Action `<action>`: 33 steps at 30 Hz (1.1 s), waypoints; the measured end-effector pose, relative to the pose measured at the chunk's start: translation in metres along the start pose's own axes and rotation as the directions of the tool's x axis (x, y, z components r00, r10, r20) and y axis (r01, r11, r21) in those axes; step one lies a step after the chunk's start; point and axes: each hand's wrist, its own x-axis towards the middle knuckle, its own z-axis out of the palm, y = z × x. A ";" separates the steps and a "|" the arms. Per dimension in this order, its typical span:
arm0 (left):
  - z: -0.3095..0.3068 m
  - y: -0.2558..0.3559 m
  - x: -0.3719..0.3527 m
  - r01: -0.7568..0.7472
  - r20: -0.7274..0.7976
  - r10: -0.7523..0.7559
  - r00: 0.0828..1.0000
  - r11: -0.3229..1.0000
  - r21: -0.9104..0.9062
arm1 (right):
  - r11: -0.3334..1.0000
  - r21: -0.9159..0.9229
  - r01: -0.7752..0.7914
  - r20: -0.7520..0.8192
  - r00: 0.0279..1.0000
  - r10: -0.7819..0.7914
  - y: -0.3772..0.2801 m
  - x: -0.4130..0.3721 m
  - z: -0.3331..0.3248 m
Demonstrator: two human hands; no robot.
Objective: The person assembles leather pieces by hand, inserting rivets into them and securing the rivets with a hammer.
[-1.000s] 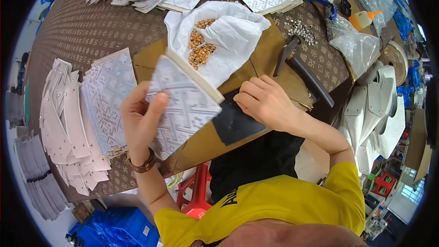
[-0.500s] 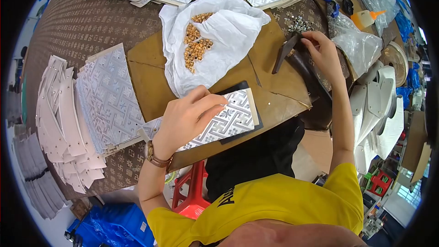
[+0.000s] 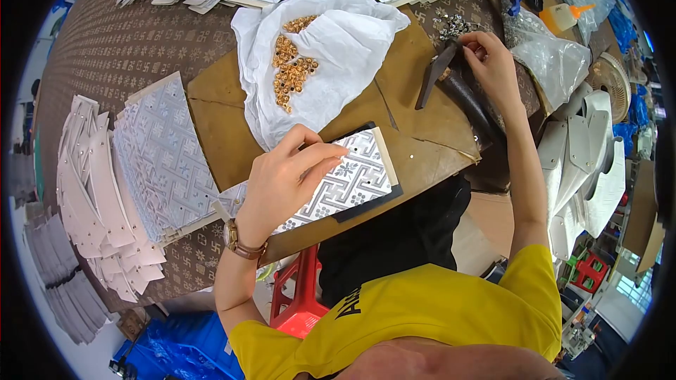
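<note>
My left hand (image 3: pixel 285 179), wearing a wristwatch (image 3: pixel 236 239), rests over a grey-and-white patterned panel (image 3: pixel 359 183). Its thumb and index finger are pinched together above the panel; a tiny pale spot shows at the tips, too small to name. Under the panel lies a dark flat plate (image 3: pixel 377 205). My right hand (image 3: pixel 493 67) is curled in a pinch beside a small heap of silvery metal pieces (image 3: pixel 451 26). What its fingers hold, if anything, is hidden. Just left of that hand lies a hammer (image 3: pixel 436 74) with a dark, narrow head.
Gold-coloured small fittings (image 3: pixel 292 74) lie on white wrapping (image 3: pixel 352 63) over a brown board (image 3: pixel 422 134). Patterned panels (image 3: pixel 165 155) and studded pale pieces (image 3: pixel 105 197) are stacked at left. A glue bottle (image 3: pixel 562 17), clear bag (image 3: pixel 553 63) and white pieces (image 3: pixel 581 162) are at right.
My right hand has moved slightly up, away from the hammer head and toward the silvery pieces. The left hand keeps its pinch over the panel. The whole view has shifted a little.
</note>
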 end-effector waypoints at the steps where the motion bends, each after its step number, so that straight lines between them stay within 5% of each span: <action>1: 0.000 0.000 0.000 0.000 -0.004 0.000 1.000 1.000 0.001 | 1.000 0.000 -0.001 -0.001 1.000 0.001 0.001 0.000 0.000; 21: 0.001 -0.003 0.000 -0.004 -0.005 0.004 1.000 1.000 -0.005 | 0.997 0.000 0.078 -0.114 0.990 -0.078 -0.011 -0.006 -0.004; 24: 0.002 -0.003 0.000 -0.016 -0.001 0.016 1.000 1.000 -0.006 | 0.991 0.095 0.097 -0.122 0.989 -0.086 -0.055 -0.015 -0.021; 28: -0.001 0.002 0.002 0.000 0.026 -0.002 1.000 0.999 0.049 | 0.849 0.455 0.268 0.020 0.950 -0.311 -0.118 -0.042 -0.008; 33: -0.002 0.007 0.001 0.033 0.033 -0.037 0.999 0.994 0.109 | 0.772 0.539 0.336 0.136 0.870 -0.473 -0.142 -0.062 0.035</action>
